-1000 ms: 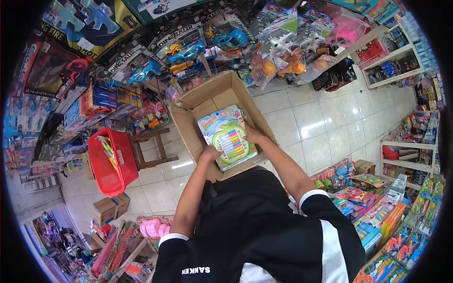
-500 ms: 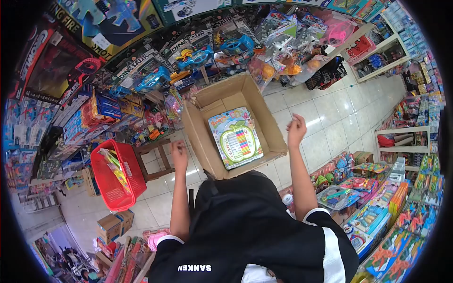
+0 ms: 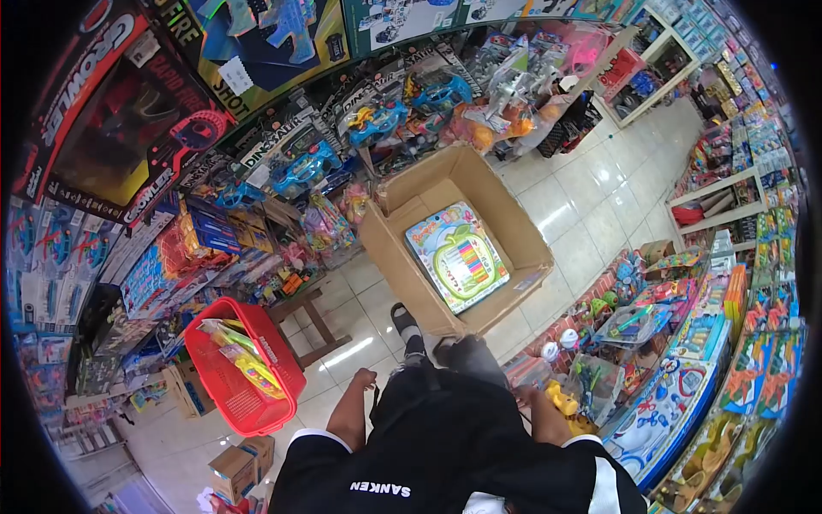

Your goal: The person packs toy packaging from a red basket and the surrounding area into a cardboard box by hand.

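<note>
My left hand (image 3: 364, 378) hangs low beside my black clothing, its fingers loosely curled with nothing visible in them. My right hand (image 3: 524, 397) is at my other side, partly against the dark clothing, and its fingers do not show clearly. Neither hand touches the open cardboard box (image 3: 409, 283) in front of my feet. Inside the box lies a flat toy set (image 3: 458, 257) with a green apple shape and a row of coloured pens on its front. Left of my left hand is a red plastic basket (image 3: 287, 364) holding yellow-green packages (image 3: 244, 355).
A wooden stool (image 3: 321, 330) stands between basket and box. Shelves of boxed toys, including blue dinosaur toys (image 3: 304, 167), line the front and left. Packaged toys (image 3: 664, 407) fill the right side. Small cartons (image 3: 241, 469) sit behind the basket. Tiled floor (image 3: 591, 231) runs along the right.
Both hands have dropped back from beside the box to my sides. The view has shifted, so box and basket appear further right and lower. My feet now show near the box.
</note>
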A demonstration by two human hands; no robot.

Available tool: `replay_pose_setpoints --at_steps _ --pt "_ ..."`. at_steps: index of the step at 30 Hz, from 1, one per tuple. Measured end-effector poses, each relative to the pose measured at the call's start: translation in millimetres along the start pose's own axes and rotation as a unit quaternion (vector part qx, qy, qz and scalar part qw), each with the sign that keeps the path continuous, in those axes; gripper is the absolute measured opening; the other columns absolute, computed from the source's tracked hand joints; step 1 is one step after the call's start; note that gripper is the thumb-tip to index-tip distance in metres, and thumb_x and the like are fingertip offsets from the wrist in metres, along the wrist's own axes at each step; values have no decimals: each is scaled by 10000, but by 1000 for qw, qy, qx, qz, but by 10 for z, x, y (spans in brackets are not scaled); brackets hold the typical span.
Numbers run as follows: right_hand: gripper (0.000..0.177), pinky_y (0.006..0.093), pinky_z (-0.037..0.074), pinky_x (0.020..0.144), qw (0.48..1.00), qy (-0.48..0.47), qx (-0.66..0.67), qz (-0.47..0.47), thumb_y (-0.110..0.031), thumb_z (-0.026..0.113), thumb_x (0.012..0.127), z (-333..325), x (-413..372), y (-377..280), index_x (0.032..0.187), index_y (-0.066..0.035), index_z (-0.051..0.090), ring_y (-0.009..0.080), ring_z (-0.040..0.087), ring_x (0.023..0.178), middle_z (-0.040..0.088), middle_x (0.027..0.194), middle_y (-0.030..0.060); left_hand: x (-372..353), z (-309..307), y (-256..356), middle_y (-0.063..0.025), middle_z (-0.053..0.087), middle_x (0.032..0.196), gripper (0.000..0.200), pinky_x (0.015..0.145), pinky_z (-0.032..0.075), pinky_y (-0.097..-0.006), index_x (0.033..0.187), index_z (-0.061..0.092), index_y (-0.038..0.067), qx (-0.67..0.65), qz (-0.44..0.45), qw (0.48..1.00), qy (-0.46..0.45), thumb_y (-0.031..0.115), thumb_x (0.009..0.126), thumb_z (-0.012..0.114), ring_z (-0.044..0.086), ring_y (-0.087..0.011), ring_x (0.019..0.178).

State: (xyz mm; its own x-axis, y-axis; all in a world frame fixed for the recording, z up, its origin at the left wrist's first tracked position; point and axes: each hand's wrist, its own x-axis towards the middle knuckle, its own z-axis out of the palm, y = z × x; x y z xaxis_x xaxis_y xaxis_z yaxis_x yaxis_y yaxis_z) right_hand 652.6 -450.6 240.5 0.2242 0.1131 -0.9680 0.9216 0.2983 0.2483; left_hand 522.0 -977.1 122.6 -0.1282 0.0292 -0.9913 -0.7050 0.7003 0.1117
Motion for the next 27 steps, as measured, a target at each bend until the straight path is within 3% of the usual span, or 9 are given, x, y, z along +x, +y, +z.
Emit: replay_pose_setpoints --at_steps 2,4,5,7,10,14,18,23,27 --pt "375 430 508 776 990 -21 141 -24 -374 537 917 234 89 272 1181 -109 560 251 610 882 620 1022 80 194 -88 -110 -93 703 929 273 516 528 -396 935 671 43 -10 11 1000 13 286 841 589 710 -230 708" --pt "393 431 510 708 985 26 161 -48 -382 530 920 355 96 348 1191 -98 553 258 640 856 638 1002 101 297 -251 -159 -93 701 886 217 539 540 -390 910 685 60 121 220 968 -2 246 842 598 707 -229 696" --pt "385 420 512 676 986 50 142 -78 -377 522 924 356 127 347 1183 -95 559 257 656 825 646 986 109 645 -335 -247 -110 694 872 180 574 555 -372 943 686 68 386 385 836 59 190 843 600 700 -228 683" --pt "378 390 515 593 971 90 186 -120 -356 525 922 395 147 306 1172 -75 564 260 691 741 671 964 131 701 -308 -196 -121 695 891 204 586 552 -352 958 676 33 64 266 957 92 182 831 615 690 -227 674" --pt "300 348 512 541 928 159 141 -305 -263 564 915 377 327 209 1107 -32 576 232 671 683 669 891 138 95 -288 172 -117 695 981 329 590 511 -347 1128 614 43 -169 160 967 101 263 895 540 687 -231 716" --pt "239 320 501 493 860 192 270 -388 -197 567 920 752 -34 15 1053 0 586 212 645 618 656 813 134 -274 -99 56 -99 690 947 312 580 495 -328 1113 616 46 -137 176 969 109 255 897 535 682 -213 719" --pt "284 317 512 485 865 170 267 -389 -218 562 923 1310 353 208 1084 14 586 219 637 578 660 783 123 -610 65 -483 -95 682 833 295 585 517 -329 994 652 25 -53 282 954 92 279 858 590 670 -218 712" --pt "330 410 563 567 968 55 99 -223 -230 560 910 1958 1570 1046 1121 23 558 273 660 692 656 983 213 -677 65 -1910 -128 707 881 330 607 522 -391 963 678 19 -55 215 965 139 313 863 566 684 -235 711" --pt "366 499 560 641 959 57 162 -225 -286 540 916 2502 797 1087 1194 -48 553 291 672 849 645 1056 221 -964 71 -3131 -122 691 1061 394 599 508 -401 1148 603 33 -104 45 988 100 324 891 531 702 -285 790"
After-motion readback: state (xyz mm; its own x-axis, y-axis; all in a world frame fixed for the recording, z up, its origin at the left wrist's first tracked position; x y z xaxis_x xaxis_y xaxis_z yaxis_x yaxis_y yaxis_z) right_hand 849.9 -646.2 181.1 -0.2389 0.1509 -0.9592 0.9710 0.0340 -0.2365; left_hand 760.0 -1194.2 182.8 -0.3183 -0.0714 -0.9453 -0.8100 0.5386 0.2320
